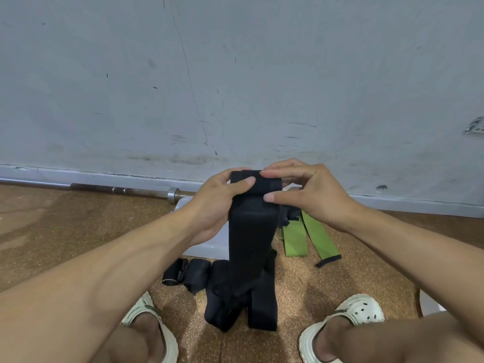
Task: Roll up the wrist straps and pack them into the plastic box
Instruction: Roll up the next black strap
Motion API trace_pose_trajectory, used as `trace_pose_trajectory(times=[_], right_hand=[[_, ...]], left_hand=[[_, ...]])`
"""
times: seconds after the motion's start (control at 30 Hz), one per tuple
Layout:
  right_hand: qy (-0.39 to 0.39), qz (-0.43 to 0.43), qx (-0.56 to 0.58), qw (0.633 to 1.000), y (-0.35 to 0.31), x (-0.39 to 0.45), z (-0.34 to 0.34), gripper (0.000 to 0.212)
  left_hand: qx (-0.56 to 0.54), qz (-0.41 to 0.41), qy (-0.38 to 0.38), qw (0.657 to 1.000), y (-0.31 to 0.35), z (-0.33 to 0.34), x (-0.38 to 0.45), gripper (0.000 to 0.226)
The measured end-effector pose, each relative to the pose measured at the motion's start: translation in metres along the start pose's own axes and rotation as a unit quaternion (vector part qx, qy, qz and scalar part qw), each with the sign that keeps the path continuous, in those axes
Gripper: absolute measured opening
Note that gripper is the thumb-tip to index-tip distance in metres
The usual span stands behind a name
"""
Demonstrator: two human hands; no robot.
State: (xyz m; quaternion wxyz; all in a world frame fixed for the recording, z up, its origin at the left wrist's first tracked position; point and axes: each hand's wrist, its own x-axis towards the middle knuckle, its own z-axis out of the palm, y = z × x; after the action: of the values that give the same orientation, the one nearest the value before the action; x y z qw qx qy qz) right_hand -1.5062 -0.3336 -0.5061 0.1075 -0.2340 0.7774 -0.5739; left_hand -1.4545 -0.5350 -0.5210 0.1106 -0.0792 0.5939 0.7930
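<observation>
A long black wrist strap hangs from both hands in the middle of the view, its top end partly rolled. My left hand grips the roll from the left, thumb across its front. My right hand pinches the roll's right end between fingers and thumb. The strap's tail drops to the floor onto more black straps. Two rolled black straps lie to the left of that pile. Green straps lie flat on the floor at right. The white plastic box is mostly hidden behind my left hand and the strap.
A steel barbell lies along the grey wall's base at the back left. My feet in white clogs rest on the brown speckled floor on either side of the straps. A white object shows at the right.
</observation>
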Motion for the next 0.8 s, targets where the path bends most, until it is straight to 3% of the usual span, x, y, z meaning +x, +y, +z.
trace_pose_trajectory(times=[0.13,0.23,0.33,0.53,0.63,0.8], right_hand=[[-0.01,0.094,0.061,0.994,-0.006,-0.003,-0.002,0.057],[-0.026,0.109,0.109,0.988,-0.007,-0.004,0.001,0.045],[0.002,0.087,0.089,0.992,-0.006,-0.006,0.001,0.031],[0.061,-0.038,-0.074,0.995,0.006,-0.005,0.008,0.036],[0.065,-0.077,-0.066,0.993,0.005,-0.006,0.01,0.037],[0.07,-0.096,-0.051,0.992,0.004,-0.006,0.012,0.038]], left_hand=[[0.011,0.015,-0.004,1.0,0.003,0.003,-0.002,0.03],[0.017,0.015,-0.007,1.0,0.002,0.005,-0.003,0.034],[-0.004,-0.001,-0.02,1.0,0.001,0.006,-0.004,0.036],[-0.038,-0.041,-0.028,0.998,-0.005,0.009,-0.004,0.04],[-0.03,-0.053,-0.062,0.996,-0.002,0.009,-0.005,0.049],[0.01,-0.092,-0.035,0.995,0.0,0.005,-0.003,0.046]])
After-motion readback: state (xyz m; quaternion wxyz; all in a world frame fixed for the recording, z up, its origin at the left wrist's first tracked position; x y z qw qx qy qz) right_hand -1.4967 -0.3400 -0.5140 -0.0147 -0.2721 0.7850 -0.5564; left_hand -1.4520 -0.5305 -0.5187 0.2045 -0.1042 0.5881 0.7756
